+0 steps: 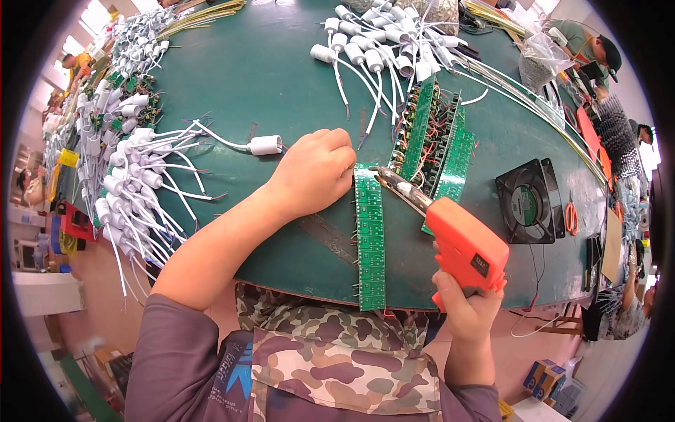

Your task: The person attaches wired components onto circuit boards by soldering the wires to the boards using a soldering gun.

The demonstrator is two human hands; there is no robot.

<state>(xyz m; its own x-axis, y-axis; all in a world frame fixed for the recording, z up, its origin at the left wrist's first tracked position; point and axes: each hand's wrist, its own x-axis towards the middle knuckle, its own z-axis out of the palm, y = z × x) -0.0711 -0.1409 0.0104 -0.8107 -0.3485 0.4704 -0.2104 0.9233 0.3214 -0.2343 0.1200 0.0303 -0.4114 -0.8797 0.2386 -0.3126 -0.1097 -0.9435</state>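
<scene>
My right hand [467, 306] grips the handle of an orange soldering gun [467, 243]. The gun's metal tip [383, 172] is at the far end of a long green circuit board strip [370, 246], which lies lengthwise in front of me. Beside that same end, my left hand [316, 172] is closed, back of the hand up; its fingertips and whatever they hold are hidden. Just left of its knuckles lies a white lamp holder [266, 145] with a white cable trailing left.
More circuit board strips [430, 133] with components and wires stand beyond the gun. White lamp holders with cables lie in a far heap [376, 39] and a left pile [133, 183]. A black fan [529, 202] and orange scissors [571, 214] are on the right of the green table [267, 70].
</scene>
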